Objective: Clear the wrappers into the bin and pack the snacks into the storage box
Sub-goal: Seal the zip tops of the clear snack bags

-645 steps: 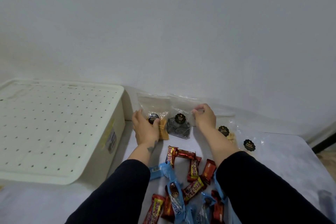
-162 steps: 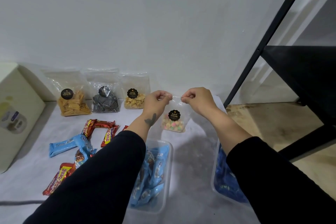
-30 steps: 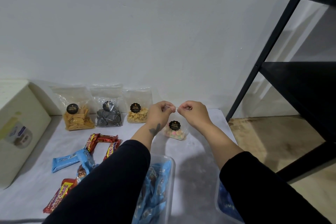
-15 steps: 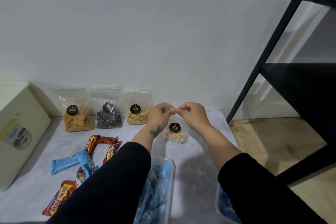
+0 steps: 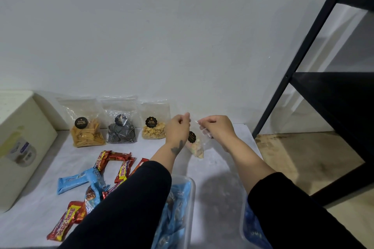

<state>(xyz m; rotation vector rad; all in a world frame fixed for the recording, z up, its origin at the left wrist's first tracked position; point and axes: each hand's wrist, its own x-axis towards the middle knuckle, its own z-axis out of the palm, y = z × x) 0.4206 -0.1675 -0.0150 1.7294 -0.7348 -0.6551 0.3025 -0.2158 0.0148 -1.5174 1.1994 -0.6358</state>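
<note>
Near the mat's (image 5: 222,169) far right corner, the left hand (image 5: 178,129) and right hand (image 5: 217,127) pinch a small snack bag's (image 5: 196,146) top corners; it tilts, so level it before lowering.

A plain home room: a bare white painted wall (image 5: 162,36), a black metal shelving frame (image 5: 323,87), worn beige floor (image 5: 303,163), and a white-covered tabletop (image 5: 218,167) strewn with snacks.

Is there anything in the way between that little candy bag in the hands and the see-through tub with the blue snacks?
Nothing visible blocks it. The little bag hangs from the left hand and right hand, above bare tabletop. The clear tub sits nearer the person, open on top; only the left sleeve crosses over its left side.
</note>
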